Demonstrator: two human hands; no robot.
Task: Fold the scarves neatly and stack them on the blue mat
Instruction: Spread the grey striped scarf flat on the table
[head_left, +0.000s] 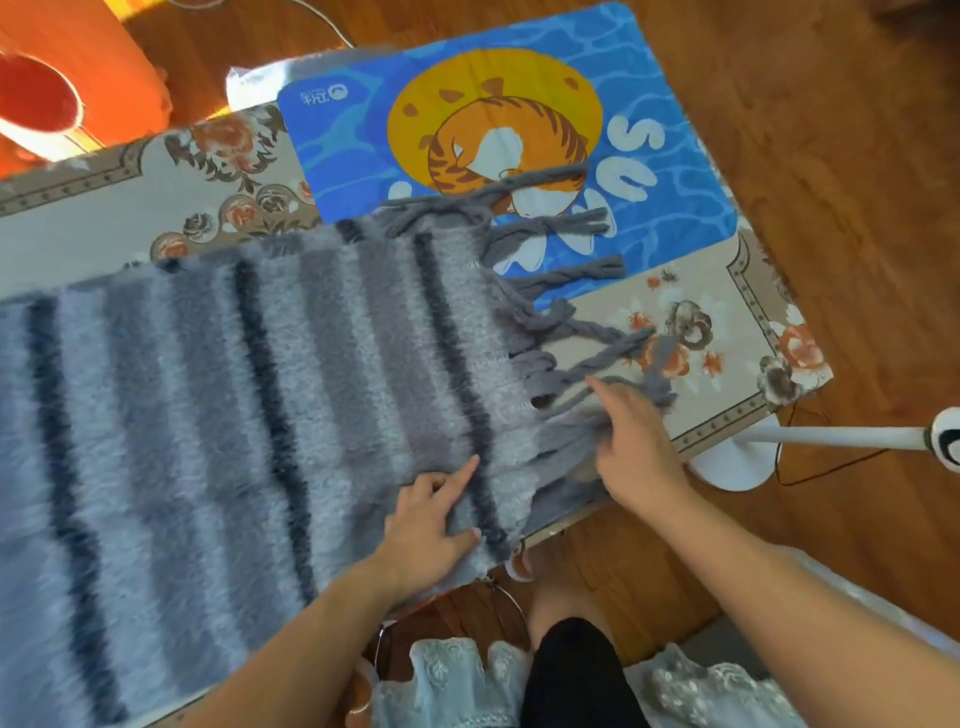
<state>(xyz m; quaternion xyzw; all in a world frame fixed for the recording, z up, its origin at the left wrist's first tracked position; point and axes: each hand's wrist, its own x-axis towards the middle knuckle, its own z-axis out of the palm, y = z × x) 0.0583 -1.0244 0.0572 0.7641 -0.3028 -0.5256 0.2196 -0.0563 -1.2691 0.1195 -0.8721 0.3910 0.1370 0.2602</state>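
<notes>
A fuzzy grey scarf (234, 395) with dark stripes lies spread across the table from the left edge to the middle. Its twisted grey tassels (561, 228) fan out at the right end, some over the blue mat (675, 156), which shows an orange cat and lies at the table's far right. My left hand (431, 525) rests on the scarf's near corner, index finger and thumb stretched out on the fabric. My right hand (634, 447) lies on the lower tassels, index finger straight and the other fingers curled into the strands.
A floral cloth (727, 332) covers the table, whose near right edge runs close under my hands. A white stand with a round base (737, 462) is on the wooden floor at the right. An orange object (78, 67) sits at the top left.
</notes>
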